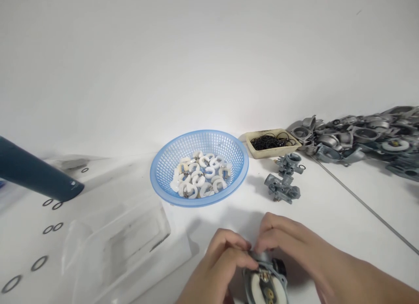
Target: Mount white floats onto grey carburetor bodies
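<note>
At the bottom of the view is a grey metal carburetor (248, 286), turned so its underside faces up, with a white U-shaped float (278, 291) and brass parts inside. My left hand (224, 260) is closed on its left and far side, thumb pressed near the float's hinge end. My right hand (291, 240) is closed at the far right edge, its fingertips meeting the left ones there. What the fingertips pinch is hidden. Two more carburetors (282, 188) (288, 164) stand just beyond my right hand.
A blue mesh basket (155, 177) holds several white floats. Behind it is a cream tray (262, 154) of black rubber rings. Metal carburetor parts (363, 133) are heaped at right. On the left are a clear plastic box (88, 260), scattered rings (39, 263) and a dark blue cylinder (39, 171).
</note>
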Demonstrator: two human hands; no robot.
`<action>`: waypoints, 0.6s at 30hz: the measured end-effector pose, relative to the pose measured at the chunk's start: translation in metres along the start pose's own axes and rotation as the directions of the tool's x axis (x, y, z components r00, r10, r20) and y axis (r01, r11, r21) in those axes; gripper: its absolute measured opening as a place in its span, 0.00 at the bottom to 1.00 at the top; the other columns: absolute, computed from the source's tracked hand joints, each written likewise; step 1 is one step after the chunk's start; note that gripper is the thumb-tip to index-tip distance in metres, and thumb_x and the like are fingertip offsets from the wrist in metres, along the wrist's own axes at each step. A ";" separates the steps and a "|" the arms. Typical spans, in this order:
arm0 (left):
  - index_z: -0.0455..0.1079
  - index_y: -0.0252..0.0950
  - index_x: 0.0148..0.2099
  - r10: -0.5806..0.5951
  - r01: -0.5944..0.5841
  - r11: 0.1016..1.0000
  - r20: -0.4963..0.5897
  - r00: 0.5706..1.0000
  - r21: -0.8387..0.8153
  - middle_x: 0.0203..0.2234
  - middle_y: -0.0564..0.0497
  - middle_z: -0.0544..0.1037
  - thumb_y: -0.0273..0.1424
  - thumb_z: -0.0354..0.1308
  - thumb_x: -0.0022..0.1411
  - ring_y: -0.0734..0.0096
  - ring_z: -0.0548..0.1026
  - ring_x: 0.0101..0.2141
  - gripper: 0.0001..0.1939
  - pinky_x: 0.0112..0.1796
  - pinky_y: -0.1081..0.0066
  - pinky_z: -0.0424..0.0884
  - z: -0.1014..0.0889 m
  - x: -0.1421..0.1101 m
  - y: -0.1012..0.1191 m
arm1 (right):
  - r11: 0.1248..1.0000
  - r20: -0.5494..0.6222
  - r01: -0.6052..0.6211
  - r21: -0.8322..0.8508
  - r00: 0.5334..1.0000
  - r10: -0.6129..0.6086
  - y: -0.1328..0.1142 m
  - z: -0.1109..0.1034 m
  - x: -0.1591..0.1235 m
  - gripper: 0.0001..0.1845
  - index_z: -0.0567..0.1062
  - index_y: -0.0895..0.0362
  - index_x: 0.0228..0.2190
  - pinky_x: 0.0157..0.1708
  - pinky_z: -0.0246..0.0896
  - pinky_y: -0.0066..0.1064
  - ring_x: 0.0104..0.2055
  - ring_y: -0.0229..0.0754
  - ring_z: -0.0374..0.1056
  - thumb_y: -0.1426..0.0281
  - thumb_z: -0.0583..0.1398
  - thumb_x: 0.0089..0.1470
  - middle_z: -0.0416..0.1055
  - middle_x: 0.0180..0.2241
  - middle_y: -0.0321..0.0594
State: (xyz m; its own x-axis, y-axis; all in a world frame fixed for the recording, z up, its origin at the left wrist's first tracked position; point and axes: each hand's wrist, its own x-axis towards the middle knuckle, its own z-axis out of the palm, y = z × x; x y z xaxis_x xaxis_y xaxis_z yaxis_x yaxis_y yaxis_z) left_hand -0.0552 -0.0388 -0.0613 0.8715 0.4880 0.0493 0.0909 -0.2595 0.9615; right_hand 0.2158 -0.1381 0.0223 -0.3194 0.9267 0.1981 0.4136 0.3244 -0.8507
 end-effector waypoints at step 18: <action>0.80 0.45 0.55 -0.139 0.140 0.974 0.017 0.990 -0.180 0.66 0.40 0.74 0.46 0.89 0.44 0.40 0.79 0.62 0.39 0.27 0.80 0.77 -0.009 0.004 0.039 | 0.999 -0.030 0.051 0.001 0.998 -0.051 -0.002 0.006 0.003 0.26 0.78 0.48 0.48 0.43 0.69 0.37 0.41 0.46 0.72 0.67 0.80 0.50 0.67 0.46 0.39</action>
State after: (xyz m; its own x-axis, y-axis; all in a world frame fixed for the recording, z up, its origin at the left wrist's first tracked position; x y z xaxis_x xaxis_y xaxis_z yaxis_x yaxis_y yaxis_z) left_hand -0.0528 -0.0399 -0.0208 0.8583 0.5053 -0.0897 0.1236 -0.0338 0.9918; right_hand 0.2086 -0.1378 0.0217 -0.3140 0.9144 0.2557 0.3964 0.3709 -0.8398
